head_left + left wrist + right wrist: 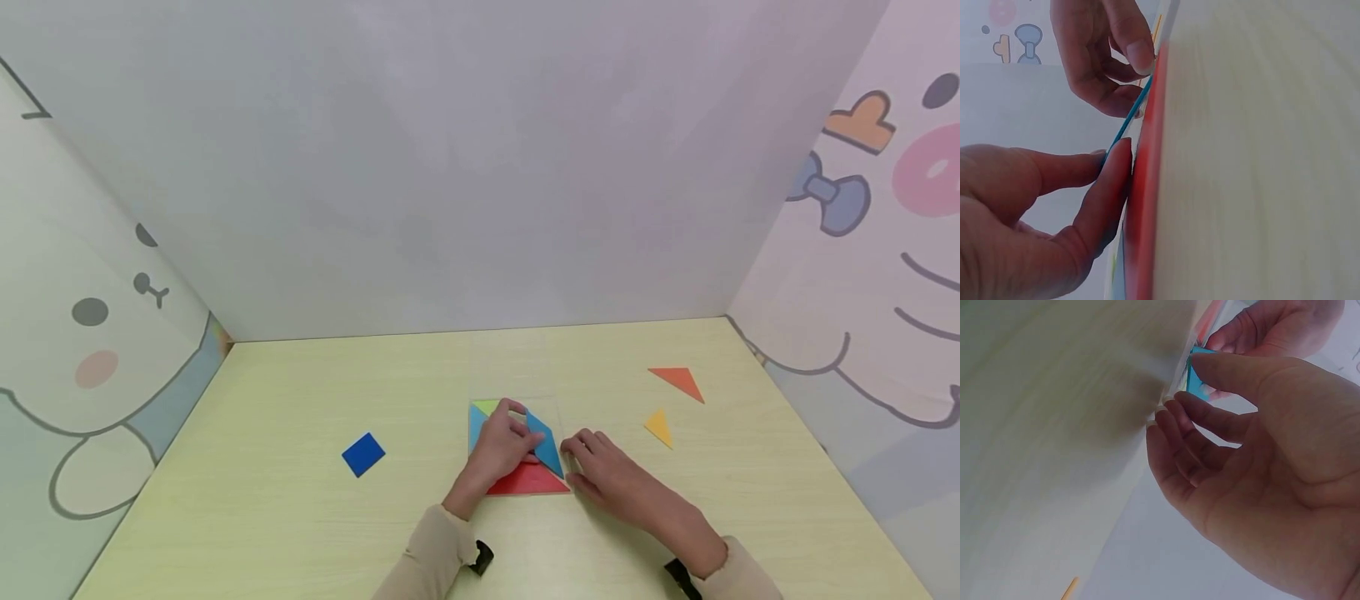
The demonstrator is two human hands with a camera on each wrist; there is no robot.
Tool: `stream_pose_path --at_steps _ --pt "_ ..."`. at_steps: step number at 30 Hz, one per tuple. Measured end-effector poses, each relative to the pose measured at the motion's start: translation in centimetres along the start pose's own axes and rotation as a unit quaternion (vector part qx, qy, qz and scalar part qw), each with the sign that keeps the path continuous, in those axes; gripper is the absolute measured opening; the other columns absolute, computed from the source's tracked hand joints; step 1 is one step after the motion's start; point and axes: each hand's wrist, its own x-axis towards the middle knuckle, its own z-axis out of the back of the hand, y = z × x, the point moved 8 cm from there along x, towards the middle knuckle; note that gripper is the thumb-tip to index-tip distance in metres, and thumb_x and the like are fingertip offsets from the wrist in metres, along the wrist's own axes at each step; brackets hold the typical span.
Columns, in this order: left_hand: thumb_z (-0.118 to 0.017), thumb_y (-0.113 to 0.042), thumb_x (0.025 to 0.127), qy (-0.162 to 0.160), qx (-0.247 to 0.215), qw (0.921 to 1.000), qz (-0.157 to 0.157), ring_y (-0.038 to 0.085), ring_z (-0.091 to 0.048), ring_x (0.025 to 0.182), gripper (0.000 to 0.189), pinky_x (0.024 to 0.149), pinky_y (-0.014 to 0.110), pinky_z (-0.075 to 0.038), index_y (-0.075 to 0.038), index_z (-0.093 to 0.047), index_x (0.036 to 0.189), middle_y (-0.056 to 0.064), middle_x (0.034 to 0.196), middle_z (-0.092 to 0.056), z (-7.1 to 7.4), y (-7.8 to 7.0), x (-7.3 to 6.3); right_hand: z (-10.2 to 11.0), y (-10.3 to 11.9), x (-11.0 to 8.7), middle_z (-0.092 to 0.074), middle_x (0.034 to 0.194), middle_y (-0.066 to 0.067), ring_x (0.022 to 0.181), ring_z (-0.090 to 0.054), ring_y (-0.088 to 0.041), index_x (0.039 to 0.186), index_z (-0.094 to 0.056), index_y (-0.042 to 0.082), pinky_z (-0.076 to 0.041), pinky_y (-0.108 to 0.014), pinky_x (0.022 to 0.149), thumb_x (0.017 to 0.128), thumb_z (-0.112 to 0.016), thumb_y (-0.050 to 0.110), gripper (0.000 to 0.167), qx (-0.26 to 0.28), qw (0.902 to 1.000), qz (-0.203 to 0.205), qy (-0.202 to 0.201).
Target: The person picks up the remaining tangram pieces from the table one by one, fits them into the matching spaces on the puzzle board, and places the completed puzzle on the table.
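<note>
A square see-through tray [557, 408] on the table holds flat puzzle pieces: a red triangle [528, 479] along its near side, a light blue piece [477, 423] at the left and a green one [485, 407] at the far left corner. Between thumb and finger my left hand [497, 446] pinches a blue four-sided piece [548, 448]. That piece stands tilted, its right end low by the tray's right side, as the left wrist view shows. My right hand [611, 477] is beside that side, fingers loosely bent, with the thumb [1222, 367] at the blue piece's edge.
A dark blue square [363, 455] lies on the table to the left. Over to the right are an orange-red triangle [681, 382] and a smaller yellow triangle [661, 429]. A pale wall [480, 183] closes off the back, and printed panels flank both sides.
</note>
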Motion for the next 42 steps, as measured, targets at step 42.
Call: stream_pose_path --at_steps 42 --pt "-0.081 -0.011 0.09 0.006 0.051 0.9987 -0.003 0.011 -0.063 0.064 0.045 0.067 0.024 -0.057 -0.002 -0.056 0.126 0.003 0.085 -0.06 -0.73 -0.8 0.18 0.36 -0.68 -0.02 -0.055 0.105 -0.006 0.095 -0.051 -0.019 0.12 -0.057 -0.001 -0.053 -0.032 0.08 0.09 -0.078 0.006 0.037 -0.017 0.9998 -0.002 -0.009"
